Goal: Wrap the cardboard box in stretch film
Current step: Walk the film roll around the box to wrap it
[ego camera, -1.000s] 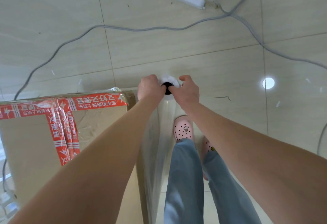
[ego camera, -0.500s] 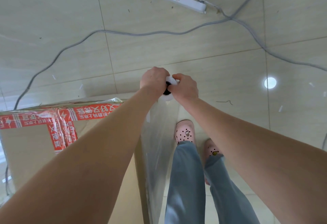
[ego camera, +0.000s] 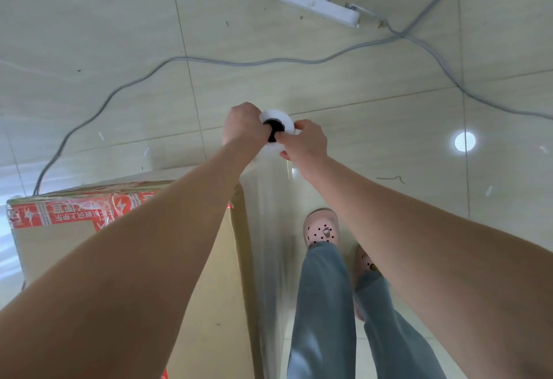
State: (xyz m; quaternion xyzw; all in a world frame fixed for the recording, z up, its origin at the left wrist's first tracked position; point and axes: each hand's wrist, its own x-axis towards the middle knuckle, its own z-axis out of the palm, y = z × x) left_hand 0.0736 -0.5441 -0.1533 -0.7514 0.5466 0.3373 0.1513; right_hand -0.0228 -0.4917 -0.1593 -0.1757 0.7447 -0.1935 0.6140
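**Left hand (ego camera: 241, 125), right hand (ego camera: 305, 145) clamp stretch film roll (ego camera: 276, 115)**

I grip the roll from both sides, just beyond the far right corner of the cardboard box (ego camera: 59, 253) at near left. The film sheet (ego camera: 269, 244) looks thin, clingy and easily torn. I judge the stiff core the safest hold.

Indoor room — tiled floor (ego camera: 119, 34), power strip (ego camera: 318, 5).

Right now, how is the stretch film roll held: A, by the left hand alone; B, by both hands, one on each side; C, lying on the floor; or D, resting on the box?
B: the left hand and the right hand both grip the stretch film roll, one on each side.
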